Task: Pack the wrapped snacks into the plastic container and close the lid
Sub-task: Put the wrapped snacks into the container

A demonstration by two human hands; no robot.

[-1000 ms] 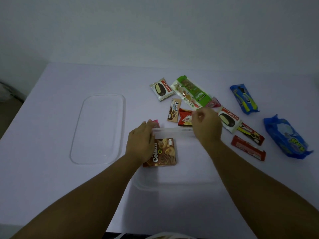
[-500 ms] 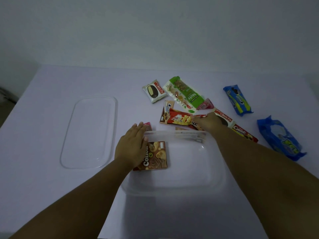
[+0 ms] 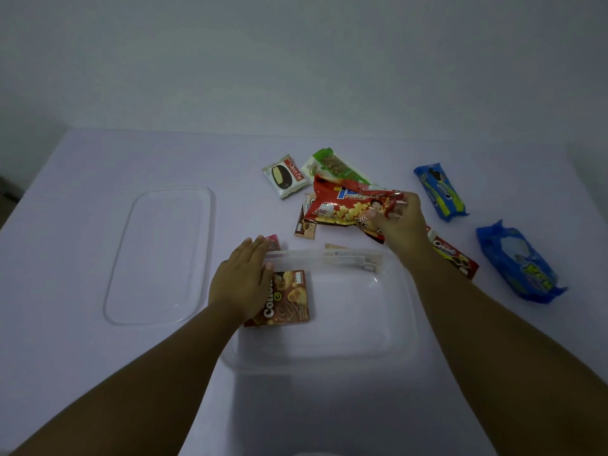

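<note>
The right hand [image 3: 399, 225] pinches a red potato snack bag [image 3: 348, 205] lifted at 12 o'clock beyond the clear container [image 3: 399, 327]. The left hand [image 3: 243, 281], fingers straight, rests on the container's 9 o'clock rim, partly hiding the brown Collon box [image 3: 289, 301] inside.

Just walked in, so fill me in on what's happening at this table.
A person is packing wrapped snacks into a clear plastic container. The right hand holds a red potato snack bag lifted above the loose snacks behind the container. The left hand rests with straight fingers on the container's left edge. A brown Collon box is already inside. The lid lies off to the left, and several packets remain on the table.
</note>
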